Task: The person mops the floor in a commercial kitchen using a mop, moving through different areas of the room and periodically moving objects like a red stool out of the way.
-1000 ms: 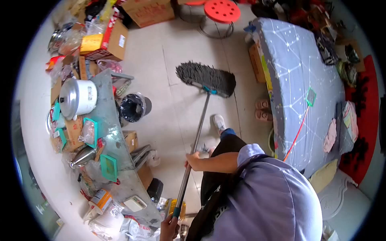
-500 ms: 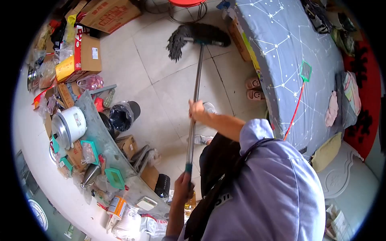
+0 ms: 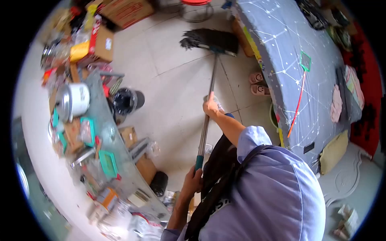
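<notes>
A mop with a metal pole (image 3: 205, 136) slants across the middle of the view. Its dark grey shaggy head (image 3: 209, 38) lies flat on the tiles close to the bed's side. My right hand (image 3: 210, 105) is closed around the pole about halfway up. Lower down, my left hand (image 3: 193, 180) wraps the handle's end, just below a teal sleeve (image 3: 199, 162). The palms and most fingertips are hidden.
A bed with a grey star-patterned cover (image 3: 281, 52) stands on the right, pink slippers (image 3: 259, 83) beside it. On the left are a cluttered table (image 3: 105, 132), a black-lined bin (image 3: 124, 101) and cardboard boxes (image 3: 128, 12). A red stool (image 3: 196, 2) is at the top.
The mop head has shifted right toward the bed, and its strands no longer fan out to the left. Both hands have moved a little to the right with the pole, keeping hold.
</notes>
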`<state>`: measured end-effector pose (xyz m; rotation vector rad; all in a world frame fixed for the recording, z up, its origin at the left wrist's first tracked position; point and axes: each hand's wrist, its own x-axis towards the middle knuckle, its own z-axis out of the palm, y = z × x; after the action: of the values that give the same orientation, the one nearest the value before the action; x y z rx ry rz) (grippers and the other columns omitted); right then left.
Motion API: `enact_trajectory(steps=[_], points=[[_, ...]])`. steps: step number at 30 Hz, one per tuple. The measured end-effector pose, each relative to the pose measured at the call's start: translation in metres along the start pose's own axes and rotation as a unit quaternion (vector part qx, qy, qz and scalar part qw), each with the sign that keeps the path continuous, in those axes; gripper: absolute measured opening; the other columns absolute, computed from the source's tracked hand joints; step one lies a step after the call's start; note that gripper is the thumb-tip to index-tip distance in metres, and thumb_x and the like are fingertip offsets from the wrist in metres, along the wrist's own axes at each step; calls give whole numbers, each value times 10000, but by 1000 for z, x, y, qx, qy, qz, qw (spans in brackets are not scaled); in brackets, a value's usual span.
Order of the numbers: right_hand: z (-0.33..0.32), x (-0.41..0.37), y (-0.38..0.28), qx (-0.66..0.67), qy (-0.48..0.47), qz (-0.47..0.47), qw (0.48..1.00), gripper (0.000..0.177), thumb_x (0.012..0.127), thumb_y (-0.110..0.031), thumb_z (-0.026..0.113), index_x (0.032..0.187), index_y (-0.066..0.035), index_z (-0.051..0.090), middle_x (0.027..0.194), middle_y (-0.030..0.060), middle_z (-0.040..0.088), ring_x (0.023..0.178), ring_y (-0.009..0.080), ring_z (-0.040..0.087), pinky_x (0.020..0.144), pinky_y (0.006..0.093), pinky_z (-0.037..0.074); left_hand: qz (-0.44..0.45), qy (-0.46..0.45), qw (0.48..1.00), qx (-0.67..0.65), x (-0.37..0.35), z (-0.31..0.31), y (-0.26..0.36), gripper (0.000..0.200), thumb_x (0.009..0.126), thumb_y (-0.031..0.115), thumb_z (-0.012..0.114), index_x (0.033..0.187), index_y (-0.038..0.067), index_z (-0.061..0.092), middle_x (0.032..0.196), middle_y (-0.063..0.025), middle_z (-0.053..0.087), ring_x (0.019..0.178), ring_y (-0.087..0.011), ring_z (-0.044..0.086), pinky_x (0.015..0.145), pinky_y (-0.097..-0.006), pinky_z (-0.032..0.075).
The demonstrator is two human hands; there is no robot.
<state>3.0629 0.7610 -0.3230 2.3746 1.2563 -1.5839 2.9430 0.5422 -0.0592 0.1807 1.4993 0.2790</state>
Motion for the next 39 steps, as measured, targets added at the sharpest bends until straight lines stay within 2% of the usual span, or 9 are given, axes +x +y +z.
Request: enact_trajectory(steps=[3,4,7,10,12,17,22,28,39], points=[[73,-48,46,-59,5,0,998,788,831,-171,454,1369,-135,-121,1009,241,576,891,340,598,798,399,463,36,56,998,14,-53,-30,-74,299,866,233,461,1115,72,502,541,26,419,405,-54,381,340,-218,293],[101,-60,65,-128,19,-20,991,694,829,-172,482,1387,-74,81,999,187,602,850,314,618,841,407,446,40,78,996,20,-75,-34,-94,305,861,229,468,1119,71,508,556,21,433,418,-56,394,353,-218,308],[130,-139,95,-33,-58,-4,998,866,790,-195,497,1365,-120,-147,1024,264,564,951,356,574,825,430,452,44,128,988,70,-142,-38,-145,324,845,219,485,1128,64,519,590,11,465,457,-64,433,393,-222,353],[268,-118,154,-6,17,250,968,837,698,-776,336,1136,-99,560,1051,100,601,927,250,559,947,441,336,142,199,964,107,-197,-50,-207,276,829,130,482,1081,45,555,638,-21,521,464,-71,446,402,-223,366],[256,-214,108,169,186,473,844,949,641,-838,283,1042,-44,616,1051,103,604,1000,260,528,930,424,354,166,256,945,123,-236,-61,-228,229,822,89,466,1006,1,572,694,-64,579,514,-104,491,465,-240,394],[196,-331,39,331,-208,392,833,262,813,-296,465,867,-58,559,807,105,573,656,239,555,543,388,463,186,411,767,457,-358,-54,-150,213,831,181,531,1014,96,601,637,-193,548,577,-387,520,507,-428,401],[124,-388,-35,384,-351,297,801,43,840,-63,445,860,-62,483,708,84,479,558,219,509,462,383,487,297,511,643,486,-420,-10,-67,134,818,129,537,860,37,625,686,-192,554,582,-324,536,538,-360,426],[22,-440,-104,459,-411,241,750,89,850,-22,400,934,-23,429,796,111,474,661,226,520,555,375,517,302,570,660,385,-486,0,0,178,837,99,516,913,0,643,678,-57,603,602,-103,522,542,-235,403],[-87,-361,-184,541,-451,188,684,114,874,-45,407,911,59,377,784,159,506,682,243,565,613,342,539,332,567,719,228,-462,-37,124,281,737,-64,399,934,-35,597,794,-143,639,443,-70,458,376,-183,344]])
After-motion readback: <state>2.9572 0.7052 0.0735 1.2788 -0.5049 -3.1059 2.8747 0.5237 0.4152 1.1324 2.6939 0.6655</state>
